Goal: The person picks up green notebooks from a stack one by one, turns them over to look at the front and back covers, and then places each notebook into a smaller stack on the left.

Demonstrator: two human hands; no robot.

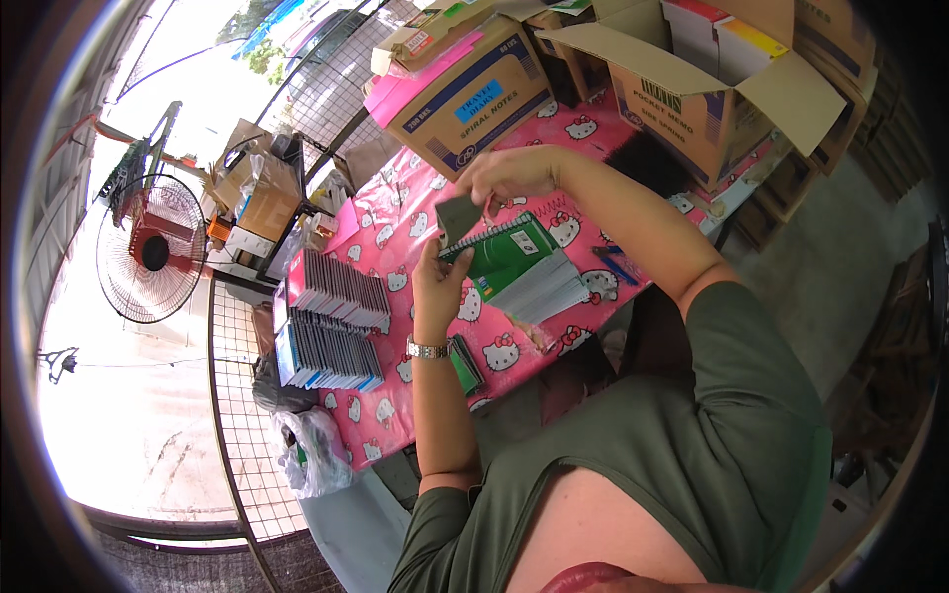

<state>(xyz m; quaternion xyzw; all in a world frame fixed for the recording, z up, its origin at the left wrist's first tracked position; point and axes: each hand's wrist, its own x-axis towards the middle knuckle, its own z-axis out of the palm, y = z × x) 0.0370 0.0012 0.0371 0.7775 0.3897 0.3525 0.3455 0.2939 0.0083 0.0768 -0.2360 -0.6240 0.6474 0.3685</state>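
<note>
Between my two hands is a small dark grey-green sheet or cover (458, 218), held up over the table. My right hand (512, 175) is closed on its upper edge, with the fingers curled. At its lower end my left hand (439, 280), with a metal watch at the wrist, pinches it between thumb and fingers. Just right of my left thumb lies a green spiral notebook (506, 259). A fanned stack of pale-edged notebooks or pads (546, 288) rests against its near side. Below my left hand, a small green notebook pile (465, 365) sits by the table edge.
Stacked notebooks (336, 289) and a second row (326, 351) stand at left on the pink patterned tablecloth (499, 353). Cartons (474, 104) and an open box (682, 124) line the far side. Blue-handled pliers (618, 264) lie right; a fan (151, 252) stands left.
</note>
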